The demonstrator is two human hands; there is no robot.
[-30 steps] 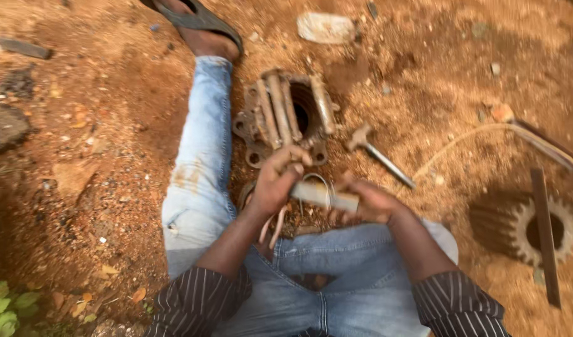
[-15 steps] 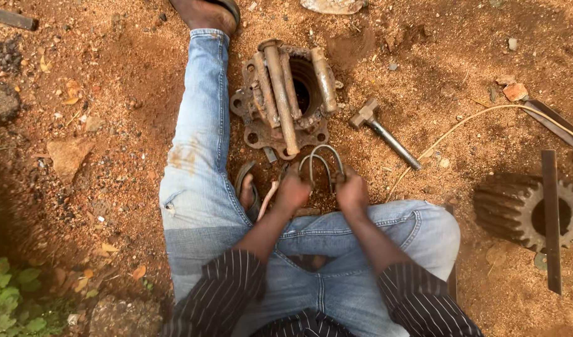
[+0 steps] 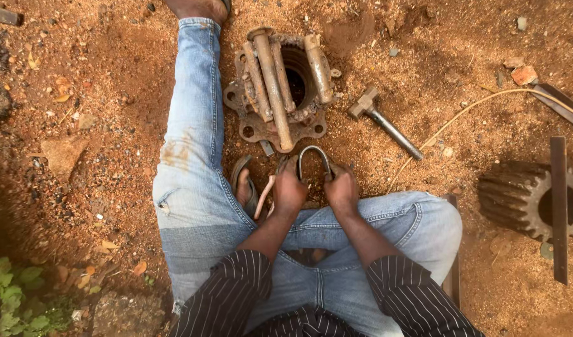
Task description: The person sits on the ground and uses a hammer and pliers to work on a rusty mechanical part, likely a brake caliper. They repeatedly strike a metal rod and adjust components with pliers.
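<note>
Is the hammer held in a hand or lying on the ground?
Lying on the ground. The hammer rests on the dirt, apart from both hands, which grip a U-shaped metal piece.

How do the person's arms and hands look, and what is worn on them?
Both hands, left hand and right hand, are bare, with no gloves. The dark sleeves carry thin white stripes and are pushed up, leaving the forearms uncovered. No watch or ring shows.
</note>
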